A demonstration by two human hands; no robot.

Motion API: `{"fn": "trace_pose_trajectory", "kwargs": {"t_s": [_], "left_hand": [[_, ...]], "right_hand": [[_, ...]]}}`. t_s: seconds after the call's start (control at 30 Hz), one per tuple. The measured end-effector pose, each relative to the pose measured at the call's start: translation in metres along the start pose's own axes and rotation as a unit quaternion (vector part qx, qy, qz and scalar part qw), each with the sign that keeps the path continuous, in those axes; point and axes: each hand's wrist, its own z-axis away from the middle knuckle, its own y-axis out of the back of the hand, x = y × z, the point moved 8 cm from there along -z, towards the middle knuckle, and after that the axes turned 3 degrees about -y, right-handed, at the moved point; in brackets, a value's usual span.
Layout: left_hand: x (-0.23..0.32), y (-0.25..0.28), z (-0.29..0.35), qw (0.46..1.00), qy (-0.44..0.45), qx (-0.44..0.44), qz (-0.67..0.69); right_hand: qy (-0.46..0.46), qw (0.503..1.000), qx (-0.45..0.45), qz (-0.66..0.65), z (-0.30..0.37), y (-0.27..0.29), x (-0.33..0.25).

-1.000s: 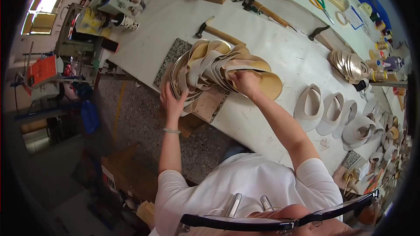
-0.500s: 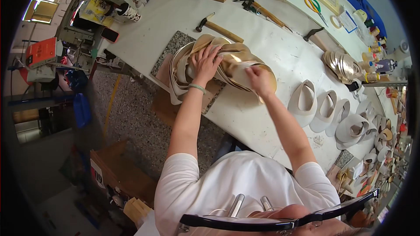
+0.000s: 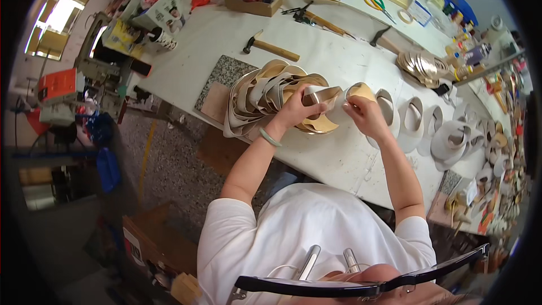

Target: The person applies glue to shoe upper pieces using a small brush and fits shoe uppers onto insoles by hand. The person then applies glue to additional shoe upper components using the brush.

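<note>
Between my two hands is a shoe upper (image 3: 334, 114), pale outside with a tan lining, held just above the right end of a pile. My left hand (image 3: 296, 110), a green bangle on its wrist, grips the upper's left part with the thumb on top. My right hand (image 3: 366, 114) pinches its right end. Below and to the left lies the pile of overlapping gold and white uppers (image 3: 262, 96), loosely fanned out. To the right of my right hand, several white shoe uppers (image 3: 411, 121) stand in a row along the table.
A granite slab (image 3: 219, 76) lies left of the pile. Behind it is a hammer (image 3: 276, 49); a second hammer (image 3: 387, 35) rests farther right. Gold pieces (image 3: 420, 69) are stacked at the right. Scissors (image 3: 377, 5) and a cardboard box (image 3: 254, 7) sit at the back.
Both hands have come off the pile and now hold one upper between them. My left hand moved right, and my right hand shifted slightly right. The view has turned a little.
</note>
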Motion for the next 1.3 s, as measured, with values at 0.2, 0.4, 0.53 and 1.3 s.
{"fn": "trace_pose_trajectory", "kwargs": {"t_s": [0.2,0.4,0.53,1.3], "left_hand": [[-0.024,0.029,0.006,0.999,-0.028,-0.039,0.003],[-0.025,0.089,0.012,0.925,-0.052,0.131,-0.353],[-0.051,0.147,0.016,0.943,-0.017,0.184,-0.275],[-0.057,0.072,0.016,0.816,-0.198,-0.036,-0.542]], "right_hand": [[-0.056,0.988,0.032,0.138,0.0,-0.036,0.008],[0.008,0.936,0.12,0.332,-0.012,-0.066,0.023],[-0.055,0.931,0.216,0.29,-0.021,-0.001,0.018],[-0.131,0.696,0.181,-0.683,0.019,-0.059,0.057]]}}
